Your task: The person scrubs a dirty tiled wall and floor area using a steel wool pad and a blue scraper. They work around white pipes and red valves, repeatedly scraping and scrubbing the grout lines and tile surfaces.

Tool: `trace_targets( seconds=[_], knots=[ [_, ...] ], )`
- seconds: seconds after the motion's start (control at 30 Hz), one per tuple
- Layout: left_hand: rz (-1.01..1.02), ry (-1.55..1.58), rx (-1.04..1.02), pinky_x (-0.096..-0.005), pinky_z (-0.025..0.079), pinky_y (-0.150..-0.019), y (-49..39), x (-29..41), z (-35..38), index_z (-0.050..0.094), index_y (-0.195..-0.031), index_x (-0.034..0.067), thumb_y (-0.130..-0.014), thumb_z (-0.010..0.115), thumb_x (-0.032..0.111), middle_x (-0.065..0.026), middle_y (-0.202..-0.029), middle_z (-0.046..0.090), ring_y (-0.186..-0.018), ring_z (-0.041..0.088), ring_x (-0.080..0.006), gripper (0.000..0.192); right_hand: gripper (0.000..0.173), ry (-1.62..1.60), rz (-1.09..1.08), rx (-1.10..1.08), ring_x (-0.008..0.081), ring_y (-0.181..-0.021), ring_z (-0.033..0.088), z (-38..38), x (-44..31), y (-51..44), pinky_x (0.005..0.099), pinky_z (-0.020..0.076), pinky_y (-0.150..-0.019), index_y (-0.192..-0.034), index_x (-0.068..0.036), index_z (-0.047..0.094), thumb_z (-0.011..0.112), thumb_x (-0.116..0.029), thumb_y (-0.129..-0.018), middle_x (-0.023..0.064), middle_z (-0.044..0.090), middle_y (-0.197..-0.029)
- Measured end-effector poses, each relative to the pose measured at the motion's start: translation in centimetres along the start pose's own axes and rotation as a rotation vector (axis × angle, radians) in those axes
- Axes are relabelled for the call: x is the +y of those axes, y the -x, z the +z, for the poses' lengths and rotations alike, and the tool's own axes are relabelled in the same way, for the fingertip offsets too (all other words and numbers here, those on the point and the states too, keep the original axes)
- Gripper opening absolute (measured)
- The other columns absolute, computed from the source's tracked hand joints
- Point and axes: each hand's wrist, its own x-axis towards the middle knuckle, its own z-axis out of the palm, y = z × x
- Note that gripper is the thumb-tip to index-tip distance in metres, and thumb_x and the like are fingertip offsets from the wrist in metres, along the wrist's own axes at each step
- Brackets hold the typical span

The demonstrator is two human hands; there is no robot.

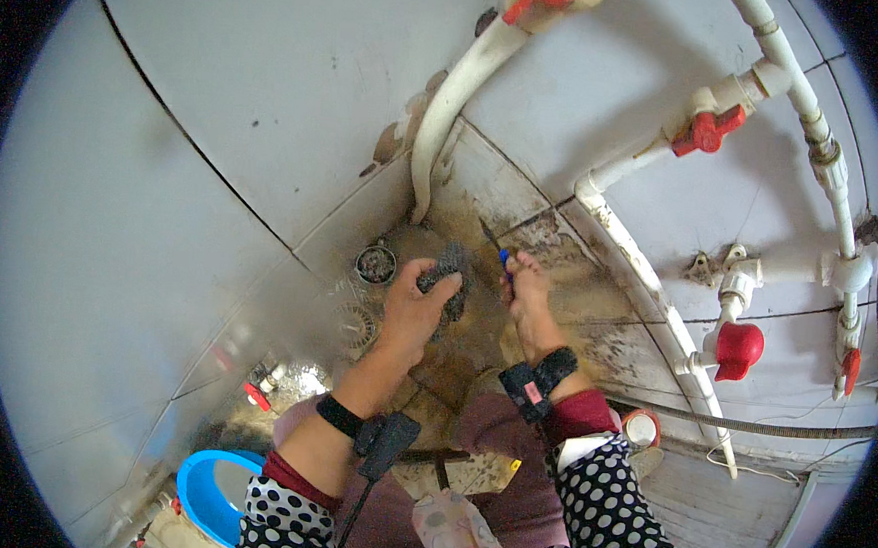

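My left hand (414, 310) grips a dark grey, mesh-like scrubbing pad or cloth (451, 255) above the wet, stained floor. In my right hand (529, 287) is a tool with a blue handle (504, 256) and a thin dark blade (489, 233), perhaps a knife; the blade points up and left toward the corner. Left of the pad, a round drain opening or small cup (376, 264) has dark matter inside. A round slotted drain grate (354, 325) lies just below it, partly blurred.
A white pipe (438, 127) runs down into the corner. White pipes with red valves (708, 131) line the right wall. At lower left stands a blue basin (198, 487). A ribbed hose (755, 427) and a small round container (639, 430) are at right.
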Motion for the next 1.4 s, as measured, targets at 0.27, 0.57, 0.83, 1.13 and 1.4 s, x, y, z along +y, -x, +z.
trace_targets(
  seconds=[0.27, 0.57, 0.83, 1.13, 1.4],
  knots=[
    [-0.054, 0.131, -0.046, -0.0251, 0.042, -0.060, 0.4, 0.2, 0.1, 0.045, -0.113, 0.000, -0.080, 0.064, 0.023, -0.0058, -0.087, 0.057, -0.070, 0.050, -0.0103, 0.044, 0.020, -0.031, -0.204, -0.032, 0.0096, -0.052, 0.043, -4.0, 0.3, 2.0, 0.0251, 0.0329, -0.040, -0.104, -0.012, 0.055, 0.058, -0.016, -0.085, -0.0008, 0.050, -0.067],
    [0.102, 0.024, 0.111, -0.0272, 0.042, -0.074, -0.5, -1.0, 0.4, 0.048, -0.114, 0.002, -0.082, 0.061, 0.020, -0.0115, -0.106, 0.054, -0.091, 0.051, -0.0163, 0.039, 0.016, -0.258, 0.148, -0.273, 0.0115, -0.052, 0.044, -3.7, 1.9, 3.0, 0.0254, 0.0346, -0.042, -0.096, -0.011, 0.050, 0.059, -0.015, -0.084, 0.0022, 0.051, -0.070],
    [-0.351, 0.009, -0.103, -0.0323, 0.047, -0.074, 0.6, -4.0, 3.8, 0.050, -0.110, 0.010, -0.084, 0.057, 0.034, -0.0060, -0.098, 0.056, -0.086, 0.055, -0.0177, 0.036, 0.029, 0.318, -0.567, -0.298, 0.0185, -0.079, 0.055, -4.8, 3.6, 8.7, 0.0282, 0.0443, -0.074, -0.103, -0.004, 0.057, 0.065, -0.017, -0.078, 0.0053, 0.058, -0.086],
    [-0.366, 0.211, -0.143, -0.0314, 0.050, -0.070, -0.3, -4.4, 5.2, 0.056, -0.103, 0.007, -0.085, 0.055, 0.032, -0.0042, -0.089, 0.062, -0.079, 0.060, -0.0172, 0.031, 0.042, -0.231, 0.134, -0.503, 0.0211, -0.098, 0.051, -7.4, 2.2, 5.8, 0.0383, 0.0451, -0.081, -0.122, -0.008, 0.043, 0.056, -0.027, -0.086, 0.0065, 0.051, -0.109],
    [-0.404, -0.017, -0.052, -0.0318, 0.046, -0.074, 0.4, -5.3, 8.8, 0.057, -0.105, 0.007, -0.083, 0.055, 0.036, -0.0044, -0.093, 0.062, -0.082, 0.058, -0.0166, 0.036, 0.043, -0.408, 0.225, -0.489, 0.0212, -0.094, 0.054, -8.6, 3.0, 3.0, 0.0387, 0.0454, -0.080, -0.124, -0.010, 0.042, 0.057, -0.023, -0.085, 0.0058, 0.054, -0.108]
  ],
)
